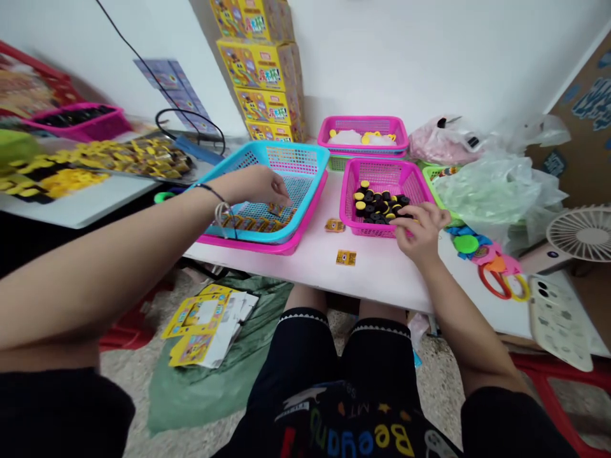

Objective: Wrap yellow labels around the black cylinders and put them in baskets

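My left hand reaches into a blue basket, fingers pinched at a small yellow printed packet. A row of similar packets lies along the basket's near side. My right hand bends over the near right rim of a pink basket. Its fingertips are curled among small black and yellow round pieces; what they grip is partly hidden. Two single packets lie on the white table: one packet beside the pink basket, another packet nearer the front edge.
Yellow boxes are stacked against the wall. Behind stands another pink basket with white and yellow items. At right are plastic bags, a small fan and a phone. A tray of packets is at left.
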The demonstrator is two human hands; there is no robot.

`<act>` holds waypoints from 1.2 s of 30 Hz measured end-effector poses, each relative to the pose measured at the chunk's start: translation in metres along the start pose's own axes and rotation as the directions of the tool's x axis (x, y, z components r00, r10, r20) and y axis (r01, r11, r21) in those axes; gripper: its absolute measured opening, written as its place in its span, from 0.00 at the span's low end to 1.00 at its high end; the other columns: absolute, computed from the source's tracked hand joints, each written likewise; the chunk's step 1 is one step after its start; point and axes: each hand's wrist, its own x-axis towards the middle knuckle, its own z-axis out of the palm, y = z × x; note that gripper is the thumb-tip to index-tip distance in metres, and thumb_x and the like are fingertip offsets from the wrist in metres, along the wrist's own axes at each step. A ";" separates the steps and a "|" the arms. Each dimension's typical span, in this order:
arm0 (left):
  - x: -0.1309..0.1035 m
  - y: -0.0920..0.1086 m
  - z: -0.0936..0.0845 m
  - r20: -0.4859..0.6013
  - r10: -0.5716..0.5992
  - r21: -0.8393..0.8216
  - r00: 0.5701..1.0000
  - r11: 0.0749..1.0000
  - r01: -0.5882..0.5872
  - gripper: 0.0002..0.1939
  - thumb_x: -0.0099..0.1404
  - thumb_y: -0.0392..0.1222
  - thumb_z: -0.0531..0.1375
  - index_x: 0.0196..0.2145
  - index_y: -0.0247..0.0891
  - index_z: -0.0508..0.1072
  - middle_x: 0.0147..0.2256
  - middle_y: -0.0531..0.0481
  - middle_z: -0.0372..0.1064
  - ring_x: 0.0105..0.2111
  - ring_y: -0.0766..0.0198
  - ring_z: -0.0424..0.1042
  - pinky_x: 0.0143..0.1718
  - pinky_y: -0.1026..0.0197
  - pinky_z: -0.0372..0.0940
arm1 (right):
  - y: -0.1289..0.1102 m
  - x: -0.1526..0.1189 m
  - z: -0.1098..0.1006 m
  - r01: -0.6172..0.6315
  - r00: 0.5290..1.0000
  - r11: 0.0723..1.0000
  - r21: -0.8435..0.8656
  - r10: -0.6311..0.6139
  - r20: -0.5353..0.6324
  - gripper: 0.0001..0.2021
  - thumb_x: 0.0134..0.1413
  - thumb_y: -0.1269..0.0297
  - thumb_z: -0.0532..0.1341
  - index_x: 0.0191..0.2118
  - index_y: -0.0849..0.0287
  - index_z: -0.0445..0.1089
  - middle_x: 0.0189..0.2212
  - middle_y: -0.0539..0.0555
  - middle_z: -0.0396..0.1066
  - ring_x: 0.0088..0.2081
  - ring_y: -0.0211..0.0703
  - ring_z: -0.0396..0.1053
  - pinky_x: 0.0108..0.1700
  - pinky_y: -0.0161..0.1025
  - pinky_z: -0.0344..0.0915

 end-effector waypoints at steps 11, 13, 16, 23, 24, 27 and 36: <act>0.009 -0.012 0.031 0.069 -0.079 -0.133 0.995 0.987 0.087 0.30 0.63 0.54 0.69 0.55 0.29 0.76 0.40 0.40 0.82 0.35 0.55 0.79 0.42 0.56 0.74 | 0.028 0.023 -0.004 -0.445 0.882 0.891 -0.088 0.453 0.130 0.14 0.61 0.69 0.55 0.36 0.53 0.79 0.43 0.56 0.77 0.54 0.54 0.70 0.65 0.60 0.59; -0.014 0.001 0.022 -0.224 -0.011 -0.065 0.974 0.998 -0.004 0.39 0.68 0.53 0.66 0.67 0.24 0.63 0.51 0.31 0.78 0.44 0.51 0.79 0.49 0.49 0.74 | 0.033 0.036 -0.003 -0.445 0.810 0.870 -0.212 0.492 0.319 0.16 0.62 0.70 0.54 0.44 0.56 0.79 0.50 0.60 0.75 0.58 0.54 0.69 0.66 0.55 0.62; -0.063 0.036 0.019 -0.581 0.336 0.097 0.741 0.933 -0.346 0.33 0.74 0.52 0.60 0.68 0.30 0.60 0.61 0.33 0.70 0.54 0.52 0.75 0.59 0.47 0.70 | 0.042 0.054 0.001 -0.376 0.638 0.846 -0.377 0.532 0.557 0.17 0.61 0.70 0.57 0.52 0.61 0.78 0.52 0.63 0.75 0.57 0.54 0.72 0.62 0.48 0.67; -0.088 0.096 0.123 -0.035 0.808 0.200 0.588 0.583 -0.788 0.17 0.78 0.36 0.53 0.59 0.39 0.74 0.54 0.43 0.79 0.49 0.61 0.81 0.47 0.64 0.74 | 0.050 0.075 0.029 -0.174 0.239 0.820 -0.545 0.572 0.785 0.15 0.48 0.69 0.75 0.44 0.63 0.81 0.43 0.63 0.81 0.49 0.56 0.79 0.55 0.48 0.73; -0.078 0.097 0.140 -0.006 0.758 0.251 0.652 0.632 -0.733 0.19 0.77 0.34 0.53 0.61 0.36 0.72 0.59 0.39 0.76 0.55 0.57 0.78 0.51 0.61 0.74 | 0.049 0.076 0.033 -0.147 0.211 0.811 -0.567 0.585 0.783 0.15 0.53 0.65 0.74 0.46 0.63 0.79 0.46 0.62 0.80 0.51 0.54 0.79 0.56 0.50 0.74; -0.054 0.094 0.170 0.055 0.634 0.332 0.771 0.716 -0.613 0.21 0.76 0.30 0.51 0.64 0.31 0.69 0.59 0.34 0.74 0.56 0.51 0.78 0.49 0.56 0.76 | 0.042 0.079 0.037 -0.093 0.181 0.790 -0.605 0.611 0.770 0.15 0.64 0.60 0.68 0.52 0.62 0.75 0.52 0.60 0.78 0.54 0.51 0.77 0.58 0.54 0.74; -0.071 0.097 0.199 -0.045 0.711 0.397 0.702 0.658 -0.640 0.23 0.74 0.28 0.52 0.65 0.30 0.67 0.57 0.27 0.74 0.57 0.49 0.78 0.55 0.51 0.75 | 0.022 0.078 -0.005 -0.231 0.501 0.800 -0.554 0.586 0.637 0.22 0.61 0.63 0.61 0.60 0.60 0.72 0.56 0.66 0.76 0.57 0.59 0.75 0.56 0.48 0.73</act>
